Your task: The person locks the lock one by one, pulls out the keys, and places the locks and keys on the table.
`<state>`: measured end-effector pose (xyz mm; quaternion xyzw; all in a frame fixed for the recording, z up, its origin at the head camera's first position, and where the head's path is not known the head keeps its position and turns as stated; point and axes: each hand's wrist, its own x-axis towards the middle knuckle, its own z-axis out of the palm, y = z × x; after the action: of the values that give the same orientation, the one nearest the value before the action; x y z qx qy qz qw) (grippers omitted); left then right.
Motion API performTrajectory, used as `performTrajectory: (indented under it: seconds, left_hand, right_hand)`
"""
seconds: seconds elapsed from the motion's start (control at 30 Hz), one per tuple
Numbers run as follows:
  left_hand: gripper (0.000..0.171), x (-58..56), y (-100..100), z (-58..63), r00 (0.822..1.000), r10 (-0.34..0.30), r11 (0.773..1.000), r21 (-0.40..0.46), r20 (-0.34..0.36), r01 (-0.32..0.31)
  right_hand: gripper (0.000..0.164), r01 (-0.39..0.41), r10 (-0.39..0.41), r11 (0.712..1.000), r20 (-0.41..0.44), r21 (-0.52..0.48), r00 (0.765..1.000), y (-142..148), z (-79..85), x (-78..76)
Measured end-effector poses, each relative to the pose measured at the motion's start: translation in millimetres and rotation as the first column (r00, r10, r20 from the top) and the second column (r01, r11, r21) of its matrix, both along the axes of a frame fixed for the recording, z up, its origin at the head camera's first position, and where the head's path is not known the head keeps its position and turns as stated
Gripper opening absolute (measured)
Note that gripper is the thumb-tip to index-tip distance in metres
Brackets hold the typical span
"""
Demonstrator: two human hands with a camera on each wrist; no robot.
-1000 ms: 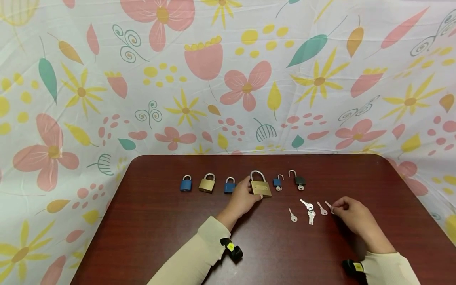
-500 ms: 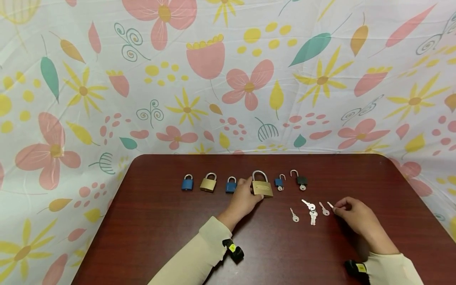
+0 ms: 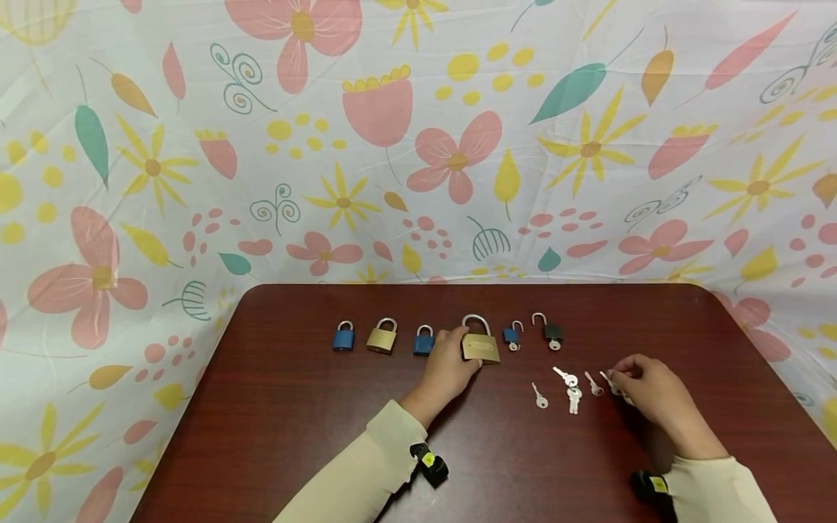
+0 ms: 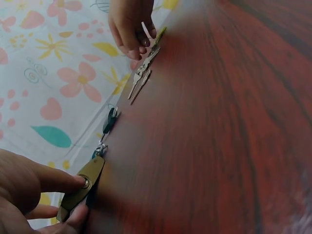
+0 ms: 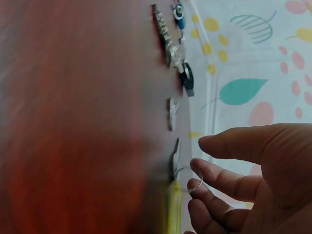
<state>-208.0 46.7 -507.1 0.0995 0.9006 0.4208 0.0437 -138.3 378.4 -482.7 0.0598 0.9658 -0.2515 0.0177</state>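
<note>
My left hand (image 3: 447, 367) grips the large brass padlock (image 3: 480, 350), whose shackle points away from me. In the left wrist view its index finger rests at the keyhole end of that padlock (image 4: 92, 170), with thumb and other fingers along the sides. My right hand (image 3: 654, 396) is over the rightmost keys (image 3: 615, 385). The right wrist view shows its thumb apart from the bent fingers, which are right at a thin key ring (image 5: 201, 179). A key (image 5: 176, 156) and a yellow-edged piece (image 5: 174, 207) lie by this ring.
Left of the large padlock stand a blue padlock (image 3: 423, 341), a brass one (image 3: 382, 338) and another blue one (image 3: 343, 337). To its right lie a small blue padlock (image 3: 511, 335) and a black one (image 3: 553, 332), shackles open, keys inserted. Several loose keys (image 3: 573, 396) lie nearer me.
My right hand has shifted slightly up, its fingers have loosened from the key, and more of the rightmost keys show beneath it. The left hand keeps its grip on the large padlock.
</note>
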Motion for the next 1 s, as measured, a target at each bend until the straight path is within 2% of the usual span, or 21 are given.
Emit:
performTrajectory:
  seconds: [0.3, 0.43, 0.6, 0.77, 1.0]
  left_hand:
    - [0.058, 0.3, -3, 1.2, 1.0, -0.007, 1.0, -0.011, -0.009, 0.007]
    - [0.057, 1.8, -2, 1.8, 1.0, 0.001, 1.0, 0.001, -0.006, -0.001]
    - [0.056, 2.2, -2, 0.6, 0.999, 0.001, 1.0, -0.014, -0.036, -0.002]
    - [0.057, 1.2, -3, 0.4, 0.997, -0.019, 0.998, -0.053, -0.068, 0.016]
    - [0.058, 0.4, -3, 0.4, 0.996, -0.037, 0.997, -0.069, -0.075, 0.032]
  right_hand:
    - [0.028, -0.04, 0.037, 0.998, -0.06, -0.041, 0.998, -28, 10.7, -13.4]
    - [0.028, -0.085, 0.077, 0.993, -0.102, -0.079, 0.992, -49, 13.2, -20.7]
    - [0.03, -0.141, 0.126, 0.983, -0.128, -0.115, 0.984, -75, 17.1, -30.0]
    - [0.032, -0.161, 0.149, 0.983, -0.13, -0.092, 0.98, -98, 22.4, -39.7]
    - [0.041, -0.191, 0.186, 0.978, -0.059, -0.083, 0.981, -119, 23.4, -53.5]
